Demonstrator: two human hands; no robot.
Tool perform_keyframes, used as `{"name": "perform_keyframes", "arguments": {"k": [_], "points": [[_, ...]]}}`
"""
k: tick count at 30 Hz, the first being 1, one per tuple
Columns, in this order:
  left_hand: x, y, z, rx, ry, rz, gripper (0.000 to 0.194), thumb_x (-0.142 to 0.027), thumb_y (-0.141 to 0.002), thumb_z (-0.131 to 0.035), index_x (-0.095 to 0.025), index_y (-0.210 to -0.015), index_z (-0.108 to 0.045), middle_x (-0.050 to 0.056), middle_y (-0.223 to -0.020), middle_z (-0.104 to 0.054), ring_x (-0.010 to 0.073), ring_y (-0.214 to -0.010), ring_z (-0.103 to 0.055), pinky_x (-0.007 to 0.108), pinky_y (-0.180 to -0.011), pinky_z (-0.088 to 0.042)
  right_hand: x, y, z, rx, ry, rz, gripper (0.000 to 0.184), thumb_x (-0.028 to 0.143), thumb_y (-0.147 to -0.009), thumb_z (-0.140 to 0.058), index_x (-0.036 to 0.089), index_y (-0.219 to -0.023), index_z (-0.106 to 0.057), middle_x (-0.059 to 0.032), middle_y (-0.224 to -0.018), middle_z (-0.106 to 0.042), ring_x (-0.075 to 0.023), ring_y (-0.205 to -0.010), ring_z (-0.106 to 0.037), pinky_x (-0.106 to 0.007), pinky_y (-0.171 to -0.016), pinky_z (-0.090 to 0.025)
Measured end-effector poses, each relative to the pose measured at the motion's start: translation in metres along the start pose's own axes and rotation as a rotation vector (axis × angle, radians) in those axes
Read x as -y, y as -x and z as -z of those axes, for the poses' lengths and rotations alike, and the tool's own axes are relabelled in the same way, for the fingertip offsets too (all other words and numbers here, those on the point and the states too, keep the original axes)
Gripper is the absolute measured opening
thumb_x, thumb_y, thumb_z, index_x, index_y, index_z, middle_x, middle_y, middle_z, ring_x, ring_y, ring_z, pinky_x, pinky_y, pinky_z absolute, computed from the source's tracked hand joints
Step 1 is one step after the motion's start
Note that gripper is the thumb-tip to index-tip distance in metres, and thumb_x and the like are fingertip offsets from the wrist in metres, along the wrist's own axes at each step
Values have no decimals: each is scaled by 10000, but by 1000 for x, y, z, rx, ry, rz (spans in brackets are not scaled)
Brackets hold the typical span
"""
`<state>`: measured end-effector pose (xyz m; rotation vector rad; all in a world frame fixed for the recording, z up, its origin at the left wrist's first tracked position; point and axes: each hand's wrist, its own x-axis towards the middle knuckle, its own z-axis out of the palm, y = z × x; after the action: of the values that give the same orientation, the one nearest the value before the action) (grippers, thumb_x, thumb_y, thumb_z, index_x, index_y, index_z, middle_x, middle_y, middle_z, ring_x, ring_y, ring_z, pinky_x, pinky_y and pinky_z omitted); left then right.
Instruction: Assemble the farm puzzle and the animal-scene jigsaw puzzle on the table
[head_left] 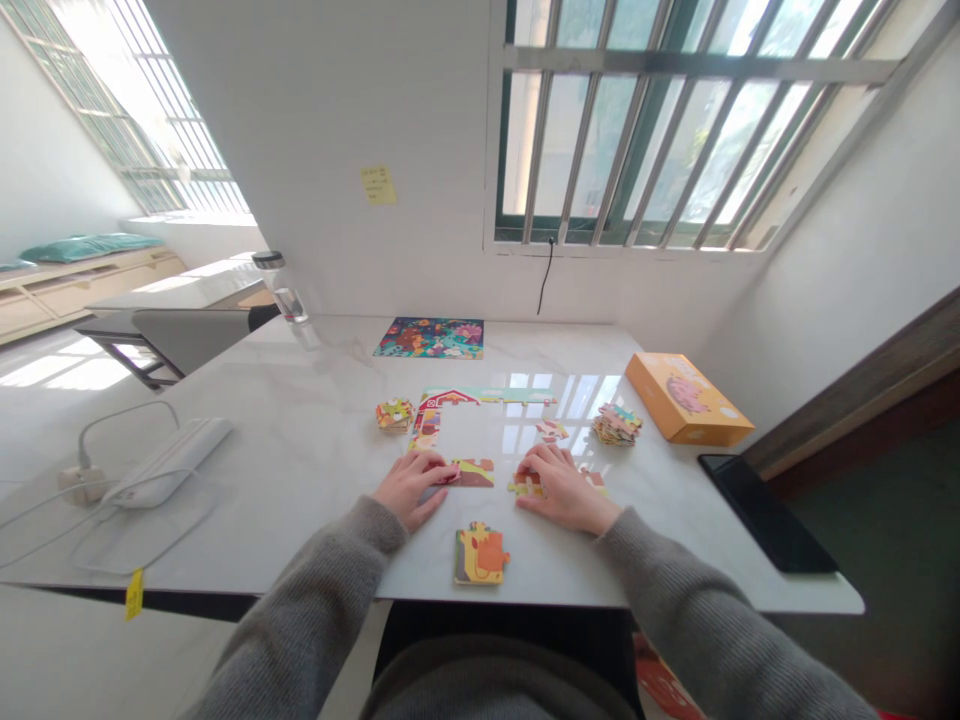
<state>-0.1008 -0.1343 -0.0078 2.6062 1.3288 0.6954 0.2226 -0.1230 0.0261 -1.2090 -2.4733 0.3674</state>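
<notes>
A partly joined jigsaw (450, 405) lies on the white marble table (300, 440), its top edge and left side forming an L. My left hand (411, 487) lies flat with fingers stretched onto a brown and green joined bit (474, 472) at the bottom left. My right hand (559, 487) rests palm down over several loose pieces (525, 487), fingers curled slightly on them. A small joined section with an orange animal (480, 553) sits near the table's front edge between my arms. Small stacks of pieces stand at the left (394, 414) and right (616, 424).
A finished colourful puzzle (430, 338) lies at the back. An orange box (686, 398) sits at the right, a black tablet (765, 512) near the right edge. A white folded lamp (169, 462) with cable lies at the left, a clear bottle (289, 300) at the back left.
</notes>
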Motion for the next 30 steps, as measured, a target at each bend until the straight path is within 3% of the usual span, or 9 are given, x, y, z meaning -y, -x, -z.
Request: {"name": "perform_keyframes", "arguments": {"k": [4, 7, 14, 30], "points": [[1, 0, -1, -3, -1, 6, 387, -306, -909, -542, -288, -1280, -652, 75, -1199, -604, 265, -1109, -510, 437, -980, -455, 5, -1, 0, 14, 30, 43, 341, 369, -838, -742, 267, -1143, -630, -68, -1123, -584, -262, -1083, -520, -442, -975, -390], [1, 0, -1, -4, -5, 3, 387, -303, -904, -547, -288, -1276, -653, 74, -1194, -608, 265, -1102, -514, 437, -975, -458, 7, -1, 1, 21, 32, 62, 288, 368, -851, -727, 286, -1115, -647, -67, -1139, -579, -259, -1086, -519, -437, -975, -387], [1, 0, -1, -6, -8, -1, 377, -300, -912, -540, -285, -1271, -653, 74, -1197, -604, 266, -1113, -514, 438, -975, -450, 10, -2, -1, -3, 52, 63, 359, 395, -787, -772, 260, -1078, -609, -62, -1114, -575, -272, -1073, -506, -450, -984, -377], [1, 0, -1, 2, -10, -4, 387, -282, -906, -550, -289, -1283, -639, 71, -1196, -600, 266, -1121, -515, 443, -975, -441, 13, -28, -17, -41, 19, 40, 362, 378, -857, -719, 249, -1172, -593, -61, -1122, -591, -255, -1071, -509, -422, -958, -378]]}}
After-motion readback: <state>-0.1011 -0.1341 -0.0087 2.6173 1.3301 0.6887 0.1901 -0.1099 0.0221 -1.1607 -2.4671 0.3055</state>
